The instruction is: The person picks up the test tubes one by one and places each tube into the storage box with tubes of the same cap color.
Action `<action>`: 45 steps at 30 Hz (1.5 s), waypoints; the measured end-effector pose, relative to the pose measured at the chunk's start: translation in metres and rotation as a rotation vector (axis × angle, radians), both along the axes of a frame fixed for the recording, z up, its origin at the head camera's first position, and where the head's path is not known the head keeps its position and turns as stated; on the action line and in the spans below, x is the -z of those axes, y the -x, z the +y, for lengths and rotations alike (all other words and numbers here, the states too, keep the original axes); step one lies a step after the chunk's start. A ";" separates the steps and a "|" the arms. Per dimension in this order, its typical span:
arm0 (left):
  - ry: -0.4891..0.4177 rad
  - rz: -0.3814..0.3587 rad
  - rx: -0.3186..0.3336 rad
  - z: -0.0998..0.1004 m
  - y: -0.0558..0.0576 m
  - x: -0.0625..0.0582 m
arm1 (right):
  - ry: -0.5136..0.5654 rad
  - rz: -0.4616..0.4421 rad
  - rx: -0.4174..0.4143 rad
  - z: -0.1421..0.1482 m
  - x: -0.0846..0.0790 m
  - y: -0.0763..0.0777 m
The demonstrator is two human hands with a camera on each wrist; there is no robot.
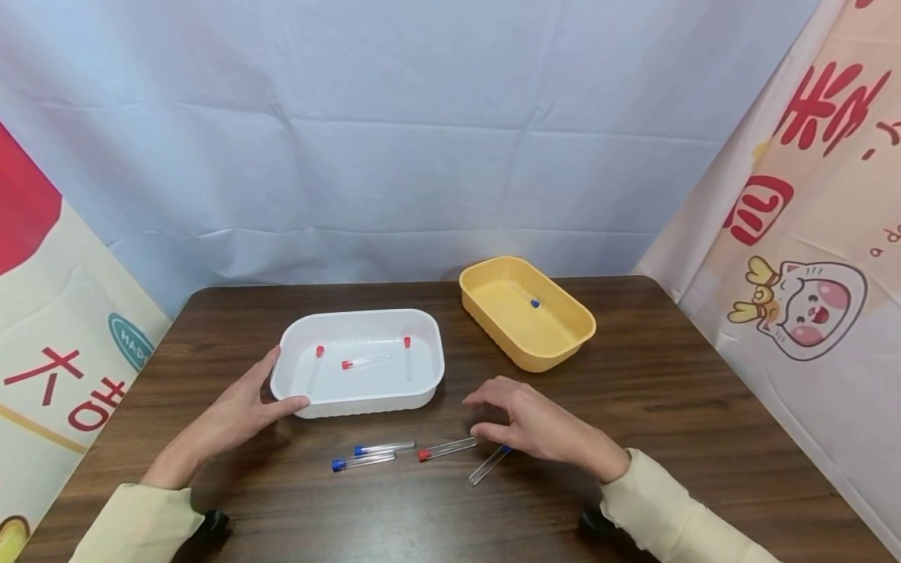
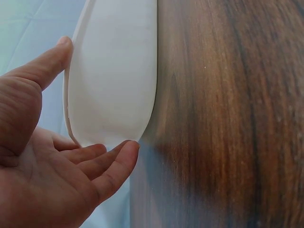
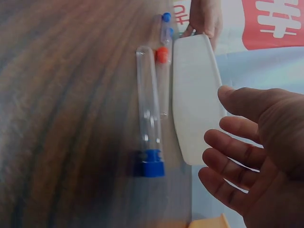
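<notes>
**Right hand (image 1: 535,422) hung near a blue-capped tube (image 1: 489,467), touching nothing**

The tube lay on the table (image 1: 655,461) toward 7 o'clock from this hand, its cap end pointing between 1 and 2, its rounded end between 7 and 8. The right hand was nearer, fingers loosely bent, thumb apart, holding nothing. The left hand (image 1: 235,407), well off toward 9 o'clock, was spread wide, touching the white tub (image 1: 373,407).

On the table: three blue-capped tubes, one red-capped tube (image 1: 447,449). The white tub held three red-capped tubes (image 1: 368,361); the yellow tub (image 1: 496,332), at 12 o'clock from the right hand, one blue-capped.
</notes>
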State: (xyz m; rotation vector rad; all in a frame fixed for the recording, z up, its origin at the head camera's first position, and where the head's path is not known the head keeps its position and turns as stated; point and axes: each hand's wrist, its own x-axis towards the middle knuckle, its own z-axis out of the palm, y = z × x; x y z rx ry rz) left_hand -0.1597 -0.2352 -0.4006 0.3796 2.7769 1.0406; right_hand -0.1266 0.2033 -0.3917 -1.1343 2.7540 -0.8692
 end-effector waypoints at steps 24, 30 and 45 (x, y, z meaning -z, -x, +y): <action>-0.005 -0.013 -0.004 0.002 -0.001 -0.001 | -0.072 0.071 -0.006 -0.019 0.025 -0.001; -0.003 -0.021 -0.009 0.001 0.000 -0.002 | -0.091 0.057 0.004 -0.024 0.026 -0.001; -0.013 -0.007 -0.001 0.001 0.000 -0.002 | -0.120 0.017 0.021 -0.030 0.030 -0.002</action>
